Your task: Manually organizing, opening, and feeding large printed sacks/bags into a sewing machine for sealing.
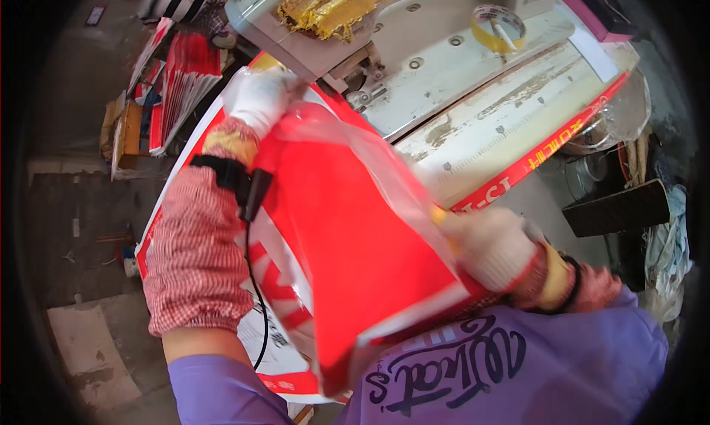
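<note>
A bright red plastic sack (347,218) with white edge bands is stretched between my two hands, in front of my purple top. My left hand (259,96), in a white knit glove, is closed at the sack's far left edge, by the corner of the machine bed. My right hand (495,247), gloved in white with yellow fingertips, is closed on the right edge; motion blurs it. Beneath lies more red-and-white printed sacking (277,336), partly hidden by the raised sack and my left forearm.
A white machine bed (421,36) and a worn table edge with ruler marks (503,136) lie ahead. Yellow crumpled material (333,7) and a tape roll (499,29) rest there. A stack of folded red sacks (188,81) stands left; a dark board (615,209) juts out right.
</note>
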Action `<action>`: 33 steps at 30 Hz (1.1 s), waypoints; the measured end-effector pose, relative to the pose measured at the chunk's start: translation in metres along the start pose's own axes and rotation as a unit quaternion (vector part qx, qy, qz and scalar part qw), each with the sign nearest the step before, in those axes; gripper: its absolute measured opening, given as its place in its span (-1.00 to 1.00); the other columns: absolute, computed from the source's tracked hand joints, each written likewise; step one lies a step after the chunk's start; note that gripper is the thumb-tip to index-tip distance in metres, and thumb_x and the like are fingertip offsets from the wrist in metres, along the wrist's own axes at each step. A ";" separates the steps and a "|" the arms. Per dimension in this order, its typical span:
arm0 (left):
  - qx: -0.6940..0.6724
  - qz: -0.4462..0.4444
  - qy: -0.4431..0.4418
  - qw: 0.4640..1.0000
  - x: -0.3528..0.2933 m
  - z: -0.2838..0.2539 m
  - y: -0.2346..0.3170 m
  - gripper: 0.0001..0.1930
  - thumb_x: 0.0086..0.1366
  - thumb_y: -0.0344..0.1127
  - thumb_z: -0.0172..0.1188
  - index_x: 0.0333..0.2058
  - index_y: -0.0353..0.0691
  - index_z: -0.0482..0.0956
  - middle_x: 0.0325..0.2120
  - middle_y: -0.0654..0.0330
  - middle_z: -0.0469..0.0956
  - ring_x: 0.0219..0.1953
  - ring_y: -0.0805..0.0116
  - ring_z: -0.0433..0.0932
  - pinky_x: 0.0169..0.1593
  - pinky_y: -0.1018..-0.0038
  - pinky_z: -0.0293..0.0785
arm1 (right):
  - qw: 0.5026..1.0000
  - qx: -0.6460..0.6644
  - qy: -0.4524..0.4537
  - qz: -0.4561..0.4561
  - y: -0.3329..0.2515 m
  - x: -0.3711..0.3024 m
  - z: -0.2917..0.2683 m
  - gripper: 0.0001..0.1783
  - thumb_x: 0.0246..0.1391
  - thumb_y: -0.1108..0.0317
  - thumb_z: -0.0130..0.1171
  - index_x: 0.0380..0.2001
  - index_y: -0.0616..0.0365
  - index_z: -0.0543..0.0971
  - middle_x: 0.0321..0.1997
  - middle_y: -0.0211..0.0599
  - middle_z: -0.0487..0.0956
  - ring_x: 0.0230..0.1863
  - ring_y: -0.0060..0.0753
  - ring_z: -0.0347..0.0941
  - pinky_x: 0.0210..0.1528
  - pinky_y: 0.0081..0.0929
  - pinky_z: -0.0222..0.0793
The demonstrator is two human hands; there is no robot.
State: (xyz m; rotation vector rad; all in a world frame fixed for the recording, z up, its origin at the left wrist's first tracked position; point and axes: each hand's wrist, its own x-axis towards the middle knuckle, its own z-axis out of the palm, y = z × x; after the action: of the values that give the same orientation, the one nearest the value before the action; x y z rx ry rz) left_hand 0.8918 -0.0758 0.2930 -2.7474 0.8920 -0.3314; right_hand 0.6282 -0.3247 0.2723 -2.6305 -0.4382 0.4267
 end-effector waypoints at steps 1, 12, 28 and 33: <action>-0.030 -0.036 -0.047 0.998 0.016 0.002 -0.009 -0.84 0.08 -0.28 0.05 -0.37 -0.12 0.54 -0.45 0.07 0.56 -0.37 0.13 0.54 -0.35 0.34 0.46 | 0.999 -0.031 -0.006 0.010 -0.008 0.025 -0.004 -0.63 0.08 0.16 -0.13 -0.09 0.07 0.40 -0.50 -0.24 0.54 -0.50 -0.18 0.50 -0.52 -0.27 0.41; 0.168 0.040 -0.012 0.985 0.024 -0.117 -0.057 -0.82 0.07 -0.30 0.02 -0.33 -0.07 0.54 -0.31 0.13 0.50 -0.24 0.14 0.48 -0.18 0.30 0.38 | 0.977 -0.096 0.152 -0.116 -0.027 0.166 -0.033 -0.66 -0.19 0.37 0.02 -0.26 0.20 0.50 -0.45 -0.04 0.55 -0.40 -0.05 0.51 -0.40 -0.21 0.42; 0.073 0.234 -0.680 0.691 -0.057 -0.163 0.129 -0.64 -0.05 -0.10 0.15 -0.32 -0.21 0.57 -0.50 0.02 0.55 -0.39 0.05 0.53 -0.29 0.31 0.43 | 0.942 -0.098 0.089 -0.309 0.017 0.224 -0.018 -0.81 -0.28 0.26 0.07 -0.55 0.07 0.59 -0.54 -0.11 0.52 -0.50 -0.03 0.45 -0.47 -0.21 0.33; -0.007 0.059 -0.452 0.890 -0.038 -0.164 0.121 -0.71 -0.12 -0.16 0.23 -0.48 -0.26 0.52 -0.46 -0.02 0.54 -0.39 0.07 0.52 -0.30 0.33 0.43 | 0.975 0.065 0.064 -0.201 0.019 0.214 -0.022 -0.77 -0.27 0.24 0.08 -0.54 0.13 0.58 -0.54 -0.05 0.50 -0.55 0.00 0.42 -0.52 -0.22 0.32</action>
State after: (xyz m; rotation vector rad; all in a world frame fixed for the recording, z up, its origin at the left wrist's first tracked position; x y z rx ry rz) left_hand 0.7488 -0.1732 0.4081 -2.3776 0.7502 0.9085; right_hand 0.8335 -0.2697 0.2342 -2.3457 -0.8459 0.1477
